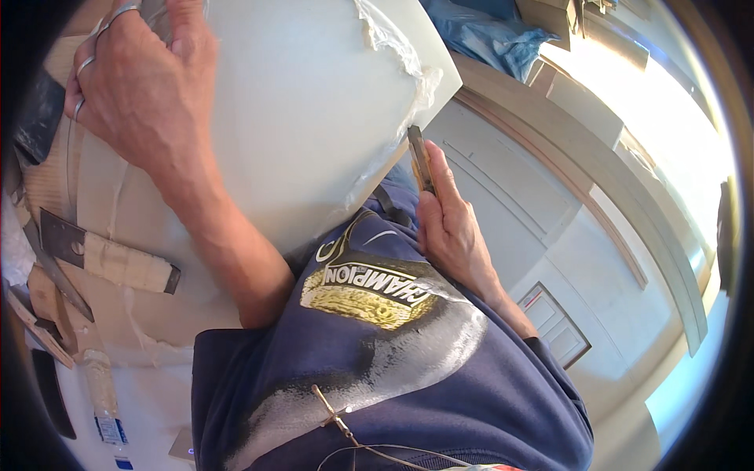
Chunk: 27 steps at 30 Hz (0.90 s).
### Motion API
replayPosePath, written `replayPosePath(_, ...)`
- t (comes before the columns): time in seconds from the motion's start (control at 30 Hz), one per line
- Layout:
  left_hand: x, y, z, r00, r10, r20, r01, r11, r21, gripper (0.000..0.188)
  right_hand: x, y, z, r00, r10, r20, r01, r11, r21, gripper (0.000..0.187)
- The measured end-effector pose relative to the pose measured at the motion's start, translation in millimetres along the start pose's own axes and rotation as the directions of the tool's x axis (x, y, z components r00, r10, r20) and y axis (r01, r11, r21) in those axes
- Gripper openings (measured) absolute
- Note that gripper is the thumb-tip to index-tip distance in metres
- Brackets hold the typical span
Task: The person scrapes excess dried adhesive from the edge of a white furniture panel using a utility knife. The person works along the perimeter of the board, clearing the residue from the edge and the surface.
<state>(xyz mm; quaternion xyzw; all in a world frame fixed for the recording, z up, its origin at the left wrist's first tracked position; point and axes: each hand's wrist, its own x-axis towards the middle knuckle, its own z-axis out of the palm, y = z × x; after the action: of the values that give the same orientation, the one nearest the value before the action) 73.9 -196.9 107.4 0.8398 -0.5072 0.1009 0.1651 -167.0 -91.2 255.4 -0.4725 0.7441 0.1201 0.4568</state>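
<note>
A broad pale panel point(290, 102) lies before me, its right edge fringed with crumpled clear plastic film point(393, 47). Over the panel's left part is my left hand point(145, 82), wearing several rings. Its fingers are curled, and a bit of clear film shows between thumb and fingers; the fingertips are partly cut off by the top of the view. My right hand point(452, 224) is closed around a slim utility knife point(422, 161) with a dark and yellowish body. The knife points up, its tip close to the panel's right edge and the film; whether it touches is unclear.
At the left, a scraper point(126, 263) with a dark blade lies on brown sheeting point(149, 314), near other worn tools. Below stands a beige tube point(102, 385). Blue plastic point(495, 35) lies at the upper right, beside a long curved-looking board point(573, 149).
</note>
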Motion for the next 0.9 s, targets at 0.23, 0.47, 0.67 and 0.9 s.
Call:
replayPosePath(0.23, 18, -11, 3, 0.989, 0.056, 0.137, -0.035, 0.987, -0.157, 0.046, 1, -6, -28, 0.981, 0.154, 0.120, -0.165, 0.982, 0.092, 0.060)
replayPosePath(0.47, 16, -28, 30, 0.992, 0.100, 0.072, -0.087, 0.982, -0.166, 0.058, 7, 2, -50, 0.991, -0.117, 0.061, 0.131, 0.933, -0.335, 0.058)
replayPosePath(0.67, 2, 1, 15, 0.998, 0.053, -0.033, -0.054, 0.998, -0.019, 0.038, 9, 5, -69, 0.982, -0.119, 0.144, 0.139, 0.981, -0.137, 0.054)
replayPosePath(0.9, -1, -3, 13, 0.997, 0.063, -0.049, -0.065, 0.997, -0.040, 0.038, -28, -33, -105, 0.988, 0.104, 0.113, -0.086, 0.985, -0.152, 0.055)
